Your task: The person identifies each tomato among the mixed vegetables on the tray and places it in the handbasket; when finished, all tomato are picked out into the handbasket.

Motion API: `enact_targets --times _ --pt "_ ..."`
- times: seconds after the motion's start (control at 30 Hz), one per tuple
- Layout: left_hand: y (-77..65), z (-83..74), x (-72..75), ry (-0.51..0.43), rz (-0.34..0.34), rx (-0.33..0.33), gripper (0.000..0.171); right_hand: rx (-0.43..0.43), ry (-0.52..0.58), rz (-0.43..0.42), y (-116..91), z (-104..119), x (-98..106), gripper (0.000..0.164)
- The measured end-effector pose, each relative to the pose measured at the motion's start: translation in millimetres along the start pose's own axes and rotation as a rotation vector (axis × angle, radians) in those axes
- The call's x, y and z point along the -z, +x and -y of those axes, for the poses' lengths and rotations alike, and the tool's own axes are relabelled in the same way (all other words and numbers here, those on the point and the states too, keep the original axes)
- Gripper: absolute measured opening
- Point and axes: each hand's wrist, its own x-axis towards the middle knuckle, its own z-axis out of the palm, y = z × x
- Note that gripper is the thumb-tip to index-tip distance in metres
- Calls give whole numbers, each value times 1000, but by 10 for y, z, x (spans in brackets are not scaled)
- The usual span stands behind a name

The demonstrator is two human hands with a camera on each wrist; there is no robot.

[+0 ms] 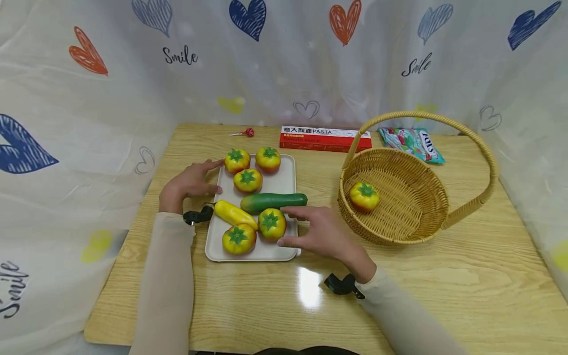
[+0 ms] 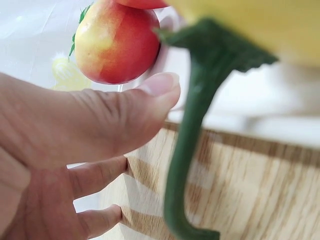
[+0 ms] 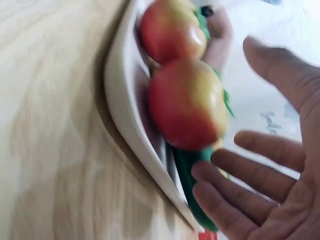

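Head view: inside the right edge of the tray (image 1: 276, 252), a tomato (image 1: 272, 225) is flanked from that side by the nearer right hand (image 1: 321, 231), fingers parted, empty; opposite, the left hand (image 1: 190, 182) is held loose, ungrasping.

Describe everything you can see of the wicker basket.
The basket is tan, round and open-topped, seemingly woven wicker, with a tall, arched, wrapped-looking handle. It stands upright on the wood-grain table, right of the tray. One mostly yellow tomato with a green top sits inside, near its left wall. The right hand is apart from it.
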Motion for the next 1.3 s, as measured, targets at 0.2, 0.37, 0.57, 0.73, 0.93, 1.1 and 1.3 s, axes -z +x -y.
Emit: enact_targets --times 0.2,0.37,0.57,0.73,0.93,1.1,1.3 --pt "-6 -2 5 -6 2 1 86 31 -40 -52 86 76 -184 70" --pt "-7 3 6 -7 1 -2 86 31 -62 -74 132 122 -270 73" --pt "11 20 5 -5 4 -13 86 52 -95 -122 187 118 -368 73" --pt "21 24 -3 -12 -1 -6 86 76 -79 -111 171 99 -338 67" --pt "29 21 -12 -12 -3 -12 85 61 61 -46 24 56 -34 66" --pt "23 15 -10 -13 -6 -21 85 33 133 -21 -221 -12 316 65" --pt "13 24 -9 -14 -3 -11 85 22 217 -5 -562 -141 746 60"
